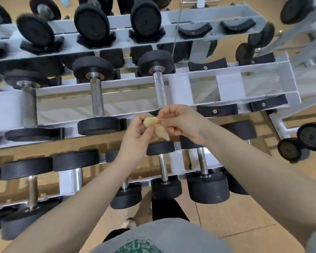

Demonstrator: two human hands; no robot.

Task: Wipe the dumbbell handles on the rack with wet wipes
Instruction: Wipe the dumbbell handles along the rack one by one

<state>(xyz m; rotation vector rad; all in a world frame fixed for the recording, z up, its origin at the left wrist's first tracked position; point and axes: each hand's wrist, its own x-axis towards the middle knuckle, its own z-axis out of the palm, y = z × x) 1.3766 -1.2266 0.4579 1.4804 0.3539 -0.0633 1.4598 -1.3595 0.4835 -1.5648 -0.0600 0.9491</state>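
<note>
- A white, three-tiered dumbbell rack (pixel 232 84) fills the frame, seen from above by the person standing at its front edge; wood-patterned floor (pixel 244 216) shows between and below its rails.
- Black round-headed dumbbells sit across all tiers. On the middle tier, one dumbbell with a glistening steel handle (pixel 160 88) lies just behind the hands, and a second dumbbell with a dull knurled handle (pixel 97 96) lies to its left.
- To the right of these, the middle tier holds bare black cradles (pixel 217 110) with no weights resting in them.
- On the lowest tier, three smaller dumbbells (pixel 207 185) stand close together beneath the forearms, their handles running front to back.
- The person's grey shirt (pixel 168 236) with a green print occupies the bottom centre of the view; both bare forearms reach forward from it.
- The left hand (pixel 138 131) is curled around the lower part of a crumpled wet wipe (pixel 156 126), grasping it against the palm.
- The right hand (pixel 179 121) pinches the wipe's upper edge between thumb and fingertips, so both hands hold the same cloth.
- The wipe, yellowish-white and bunched, is held in the air between the two hands, in front of the middle tier's front rail and not touching any handle.
</note>
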